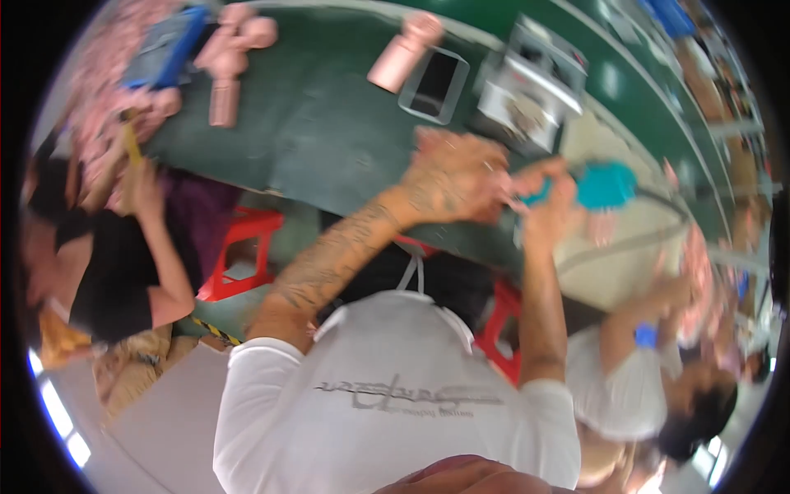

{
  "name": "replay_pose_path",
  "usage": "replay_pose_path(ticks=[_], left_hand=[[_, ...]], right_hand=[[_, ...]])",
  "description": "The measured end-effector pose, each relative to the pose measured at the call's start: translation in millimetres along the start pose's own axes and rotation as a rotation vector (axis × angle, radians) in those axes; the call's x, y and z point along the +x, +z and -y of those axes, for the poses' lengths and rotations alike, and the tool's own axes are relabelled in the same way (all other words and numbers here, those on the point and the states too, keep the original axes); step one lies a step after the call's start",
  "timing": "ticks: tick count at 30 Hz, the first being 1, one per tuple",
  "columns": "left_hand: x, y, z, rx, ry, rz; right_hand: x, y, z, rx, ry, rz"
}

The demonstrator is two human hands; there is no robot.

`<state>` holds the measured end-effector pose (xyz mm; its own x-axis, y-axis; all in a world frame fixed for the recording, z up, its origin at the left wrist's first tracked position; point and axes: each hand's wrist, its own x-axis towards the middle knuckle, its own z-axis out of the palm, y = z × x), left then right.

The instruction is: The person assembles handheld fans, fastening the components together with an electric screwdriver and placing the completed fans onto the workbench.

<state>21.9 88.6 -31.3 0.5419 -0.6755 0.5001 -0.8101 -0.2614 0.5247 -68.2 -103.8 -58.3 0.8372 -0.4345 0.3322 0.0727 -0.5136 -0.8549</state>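
Observation:
Both of my hands meet above the near edge of the green table, a little right of centre, smeared by motion. My right hand (550, 202) is closed on a teal hand tool (606, 184) with a rounded body; its exact kind is unclear. A dark cable runs off to the right beyond it. My left hand (465, 177) is closed, its fingertips against a small pinkish piece (515, 198) between the hands that is too blurred to name. Beyond my left hand lie a pink cylindrical housing (403, 53) and a grey-framed tray or device with a dark panel (436, 85).
A white box (522, 111) with small parts stands just past my hands. More pink housings (225, 66) and a blue bin (167, 45) lie at the far left. People work on both sides. Red stools (247, 251) stand by the table (321, 107).

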Motion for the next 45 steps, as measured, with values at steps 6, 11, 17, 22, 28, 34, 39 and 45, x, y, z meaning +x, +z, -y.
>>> replay_pose_path(ticks=[6,11,17,22,28,34,39,45], left_hand=[[-40,1,-18,0.255,0.304,0.043],[-62,-89,13,0.056,-0.195,-0.118],[-118,-161,153,0.686,-0.303,-0.439],[-52,-145,65,0.521,-0.366,-0.455],[55,45,-49,-0.343,-0.082,-0.009],[145,165,-102,-0.197,-0.335,0.42],[155,191,-101,-0.128,-0.316,0.386],[144,168,-84,-0.171,-0.419,0.378]], right_hand=[[-15,-33,75,0.945,0.019,-0.015],[-46,-44,98,0.803,-0.035,-0.123],[-76,-44,77,0.581,0.119,-0.245],[-70,-47,83,0.678,0.154,-0.013],[-82,-58,89,0.624,0.171,-0.032],[-97,-67,96,0.632,0.183,-0.066],[-109,-77,93,0.664,0.198,-0.111],[-100,-87,85,0.588,0.141,-0.158]])
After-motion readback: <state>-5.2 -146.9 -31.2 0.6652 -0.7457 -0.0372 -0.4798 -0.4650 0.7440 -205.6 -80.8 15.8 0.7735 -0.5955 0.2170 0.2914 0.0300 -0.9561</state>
